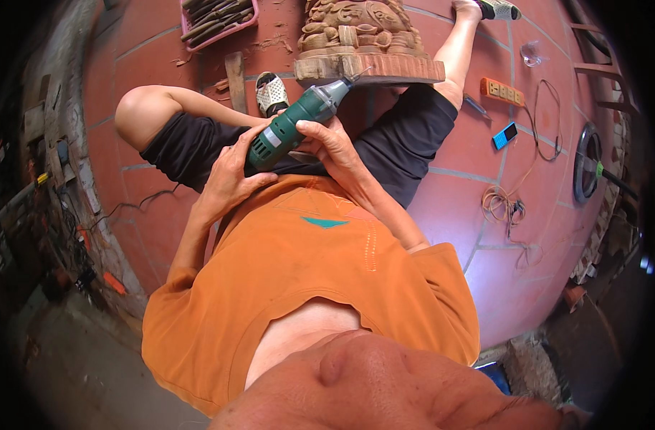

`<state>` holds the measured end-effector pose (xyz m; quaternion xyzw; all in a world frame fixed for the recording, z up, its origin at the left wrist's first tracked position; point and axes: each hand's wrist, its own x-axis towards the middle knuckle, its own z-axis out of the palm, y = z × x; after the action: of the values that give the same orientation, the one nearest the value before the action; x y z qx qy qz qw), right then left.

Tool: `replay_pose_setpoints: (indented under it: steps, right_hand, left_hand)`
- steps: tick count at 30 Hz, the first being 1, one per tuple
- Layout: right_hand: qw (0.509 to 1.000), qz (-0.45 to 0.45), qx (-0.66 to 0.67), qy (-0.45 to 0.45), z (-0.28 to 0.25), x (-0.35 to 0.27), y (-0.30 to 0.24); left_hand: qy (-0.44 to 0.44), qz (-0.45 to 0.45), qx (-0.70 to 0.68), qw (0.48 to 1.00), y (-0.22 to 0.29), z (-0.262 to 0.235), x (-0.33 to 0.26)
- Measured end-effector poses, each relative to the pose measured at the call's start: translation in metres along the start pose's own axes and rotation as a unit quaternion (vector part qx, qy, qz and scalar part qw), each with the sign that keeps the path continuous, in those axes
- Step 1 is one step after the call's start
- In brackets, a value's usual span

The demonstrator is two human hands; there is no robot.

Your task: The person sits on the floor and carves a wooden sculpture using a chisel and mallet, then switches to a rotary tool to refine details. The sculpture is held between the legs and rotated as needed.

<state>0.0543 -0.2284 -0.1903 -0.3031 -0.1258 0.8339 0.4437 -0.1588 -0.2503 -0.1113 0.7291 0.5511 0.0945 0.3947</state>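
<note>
A green die grinder (297, 122) with a grey nose lies slantwise across my lap, its thin bit pointing away from me. My left hand (234, 168) is closed around its rear end. Around the near side of the body, my right hand (335, 149) grips it with the thumb on top; some of these fingers are hidden beneath the tool. Beyond the nose stands a carved wooden piece (363, 32) with a thick, rough base. In view, the bit's tip overlaps the front of this base; whether they touch, I cannot tell.
A pink basket (220, 44) of carving tools sits at the far left, near a flat wooden stick (235, 82) and scattered chips. On the right lie an orange power strip (502, 92), a blue phone (505, 136), a slim tool (477, 107) and a coiled cable (501, 204).
</note>
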Motion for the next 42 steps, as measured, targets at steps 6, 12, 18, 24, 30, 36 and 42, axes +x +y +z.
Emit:
replay_pose_setpoints:
  steps: [6,12,18,24,30,36,42]
  right_hand:
    - [0.999,0.048,-0.003,-0.022,0.004,0.009,0.024]
    - [0.988,0.118,0.083,-0.061,0.003,0.027,0.025]
    - [0.984,0.130,0.088,-0.079,0.016,0.046,0.027]
    - [0.984,0.137,0.066,-0.091,0.027,0.079,0.051]
    - [0.986,0.134,0.076,-0.066,0.033,0.087,0.059]
    - [0.984,0.135,0.096,-0.062,0.031,0.089,0.064]
    - [0.980,0.143,0.129,-0.046,0.034,0.087,0.066]
  left_hand:
    - [0.014,-0.011,0.023,1.000,-0.005,0.004,0.008]
    - [-0.018,-0.004,0.033,0.999,-0.017,-0.021,0.012]
    - [-0.049,0.030,0.100,0.993,-0.026,-0.060,0.020]
    - [-0.044,-0.008,0.091,0.995,-0.047,-0.082,0.023]
    - [-0.056,-0.001,0.103,0.993,-0.060,-0.092,0.030]
    - [-0.064,-0.009,0.100,0.993,-0.058,-0.094,0.034]
    - [-0.053,0.015,0.098,0.994,-0.059,-0.091,0.036]
